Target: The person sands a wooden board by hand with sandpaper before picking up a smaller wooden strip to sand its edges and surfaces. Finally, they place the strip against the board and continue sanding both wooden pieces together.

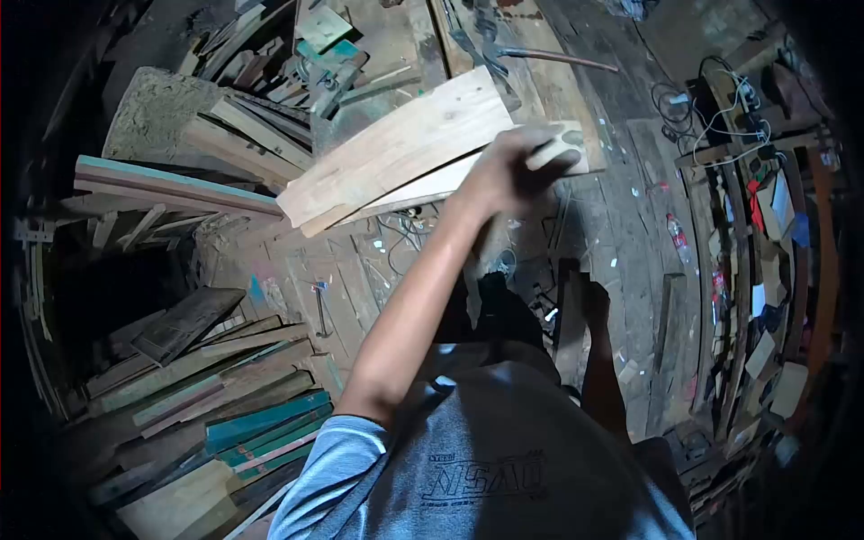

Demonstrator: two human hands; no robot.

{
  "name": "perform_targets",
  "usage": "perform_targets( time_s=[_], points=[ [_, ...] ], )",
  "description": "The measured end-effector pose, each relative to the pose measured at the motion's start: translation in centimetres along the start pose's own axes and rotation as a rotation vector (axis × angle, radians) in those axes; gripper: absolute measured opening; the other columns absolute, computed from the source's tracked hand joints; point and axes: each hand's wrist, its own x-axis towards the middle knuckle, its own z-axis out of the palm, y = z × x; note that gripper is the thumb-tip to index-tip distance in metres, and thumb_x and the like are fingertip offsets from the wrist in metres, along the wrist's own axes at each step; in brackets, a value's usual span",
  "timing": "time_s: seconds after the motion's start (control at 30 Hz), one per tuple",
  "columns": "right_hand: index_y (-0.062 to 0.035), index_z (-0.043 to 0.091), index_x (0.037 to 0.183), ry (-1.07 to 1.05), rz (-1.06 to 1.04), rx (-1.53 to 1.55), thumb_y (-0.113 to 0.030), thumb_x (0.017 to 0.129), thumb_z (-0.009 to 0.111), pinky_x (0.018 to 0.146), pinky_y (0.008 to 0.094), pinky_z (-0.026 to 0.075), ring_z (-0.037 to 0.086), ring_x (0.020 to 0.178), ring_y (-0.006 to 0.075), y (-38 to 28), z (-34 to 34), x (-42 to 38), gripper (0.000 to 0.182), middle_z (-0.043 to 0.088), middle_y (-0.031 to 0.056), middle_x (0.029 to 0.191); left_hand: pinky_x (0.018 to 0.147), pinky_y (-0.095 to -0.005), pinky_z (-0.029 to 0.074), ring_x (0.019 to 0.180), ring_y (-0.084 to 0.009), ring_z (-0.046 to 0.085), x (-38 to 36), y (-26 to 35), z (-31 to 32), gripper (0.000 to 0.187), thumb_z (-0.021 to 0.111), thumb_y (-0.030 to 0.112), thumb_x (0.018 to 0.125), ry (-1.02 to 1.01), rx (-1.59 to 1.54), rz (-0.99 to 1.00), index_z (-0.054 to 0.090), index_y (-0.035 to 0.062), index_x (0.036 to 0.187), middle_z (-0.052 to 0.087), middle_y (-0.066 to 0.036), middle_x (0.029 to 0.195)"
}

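My left hand [517, 171] is over the right end of two pale boards, its fingers blurred but spread apart with nothing visible between them. The upper wide board [405, 144] lies slantwise on the lower pale board [423, 189], which juts out to the right under the hand. In shadow beside my right leg, my right hand [595, 304] is closed on the edge of a dark upright plank [570, 315]. Its fingertips are hard to see.
A hammer [549, 58] lies beyond the boards. Stacked timber [225, 396] fills the lower left, with more wood offcuts [252, 135] at upper left. Cables [720, 117] and a cluttered shelf [765, 252] are on the right. A plastic bottle [677, 236] lies on the plank floor.
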Motion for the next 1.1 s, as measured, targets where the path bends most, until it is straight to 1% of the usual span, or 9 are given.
perform_targets(
  time_s=[0.03,0.1,0.13,0.23,0.4,0.5,0.63,0.9,1.1],
  points=[
    [-0.0034,0.075,0.115,0.121,-0.08,0.047,-0.025,0.111,0.065,0.082,0.0501,0.06,0.075,0.094,0.0434,-0.6,-0.9,1.3,0.024,0.078,0.0192,0.105,0.107,-0.0436,0.06,0.126,-0.0313,0.073,-0.1,2.9,0.3,0.044,0.085,0.033,0.102,0.08,-0.003,-0.159,0.079,0.0027,0.133,0.079,-0.018,0.12],
    [-0.0039,0.075,0.117,0.363,-0.236,0.141,-0.027,0.115,0.063,0.085,0.0486,0.06,0.076,0.096,0.0369,-1.8,-2.9,3.6,0.026,0.077,0.0171,0.108,0.123,-0.0536,0.048,0.142,-0.039,0.066,-0.8,2.6,-0.5,0.048,0.086,0.022,0.101,0.321,0.215,0.395,0.07,0.0009,0.141,0.073,-0.024,0.142],
    [-0.0031,0.074,0.12,0.302,0.195,0.696,-0.026,0.119,0.058,0.087,0.0461,0.058,0.075,0.1,0.0279,-8.2,-10.0,5.4,0.028,0.075,0.0127,0.107,0.13,-0.0576,0.037,0.152,-0.0454,0.053,-3.0,1.5,-2.0,0.062,0.086,0.029,0.1,0.495,0.506,0.266,0.063,0.0003,0.15,0.062,-0.028,0.156],
    [0.0,0.073,0.123,0.383,0.171,1.26,-0.024,0.12,0.055,0.091,0.0457,0.057,0.073,0.107,0.0247,-13.0,-12.7,9.7,0.03,0.075,0.0143,0.113,0.138,-0.0661,0.012,0.172,-0.0541,0.017,-10.3,-6.4,-5.6,0.097,0.077,0.053,0.102,0.628,0.919,-0.277,0.037,0.0029,0.175,0.021,-0.035,0.184],
    [0.0051,0.075,0.127,0.906,-0.461,0.244,-0.015,0.111,0.067,0.1,0.0465,0.059,0.074,0.115,0.0367,-27.4,-14.6,16.9,0.027,0.073,0.0237,0.132,0.137,-0.0658,0.014,0.172,-0.051,0.018,-15.1,-12.2,-5.6,0.094,0.063,0.059,0.106,0.521,1.084,-0.386,0.037,0.0042,0.177,0.022,-0.034,0.185],
    [0.0063,0.073,0.122,1.143,-0.602,0.135,-0.012,0.107,0.069,0.099,0.0518,0.059,0.072,0.108,0.0465,-33.6,-15.9,21.1,0.023,0.072,0.0284,0.122,0.138,-0.0635,0.015,0.172,-0.0518,0.019,-14.3,-12.5,-6.3,0.086,0.06,0.056,0.108,0.543,1.029,-0.352,0.041,0.008,0.176,0.025,-0.034,0.183],
    [0.0016,0.062,0.119,0.472,-0.407,0.521,-0.019,0.113,0.059,0.097,0.0591,0.052,0.066,0.106,0.0496,-35.5,-18.1,23.1,0.022,0.068,0.0274,0.111,0.137,-0.0613,0.018,0.17,-0.0529,0.022,-13.9,-12.6,-8.3,0.078,0.057,0.051,0.11,0.371,0.826,-0.442,0.046,0.0059,0.173,0.028,-0.036,0.181],
    [-0.0039,0.069,0.119,0.529,-0.319,0.646,-0.022,0.111,0.063,0.089,0.0576,0.056,0.072,0.097,0.049,-36.9,-19.2,26.2,0.021,0.076,0.0245,0.102,0.139,-0.0649,0.014,0.172,-0.0547,0.016,-22.9,-9.5,-9.1,0.121,0.076,0.077,0.088,0.124,0.96,-0.336,0.035,0.0097,0.179,0.018,-0.037,0.184],
    [-0.0028,0.069,0.125,0.438,-0.277,0.663,-0.029,0.111,0.062,0.094,0.0604,0.055,0.072,0.107,0.0516,-37.3,-20.6,26.1,0.03,0.076,0.0283,0.112,0.139,-0.0639,0.019,0.174,-0.0492,0.015,-32.3,-10.7,-12.8,0.121,0.087,0.055,0.086,0.226,1.082,-0.58,0.028,0.0088,0.181,0.015,-0.03,0.188]
  ],
)
